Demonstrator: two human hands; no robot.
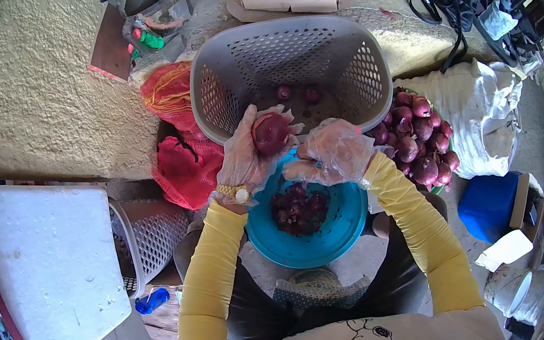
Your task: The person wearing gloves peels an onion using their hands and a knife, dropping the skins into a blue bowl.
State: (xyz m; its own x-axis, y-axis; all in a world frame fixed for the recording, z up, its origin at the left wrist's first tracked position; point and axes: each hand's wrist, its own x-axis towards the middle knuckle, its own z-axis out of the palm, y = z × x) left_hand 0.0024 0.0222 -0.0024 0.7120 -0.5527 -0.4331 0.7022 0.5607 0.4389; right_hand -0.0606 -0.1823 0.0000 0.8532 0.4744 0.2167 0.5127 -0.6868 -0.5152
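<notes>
While the left hand (pixel 243 152), fingers half curled, holds an onion (pixel 271 134) mid-frame, the right hand (pixel 337 151) bends inward just beside, its contents unclear.

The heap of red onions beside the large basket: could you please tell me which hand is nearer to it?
Right: the right hand is close to the left side of the heap; the left hand is farther left, holding an onion by the basket's near rim.

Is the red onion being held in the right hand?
No, the red onion sits in the gloved left hand, above the wrist wearing the gold-coloured watch.
</notes>
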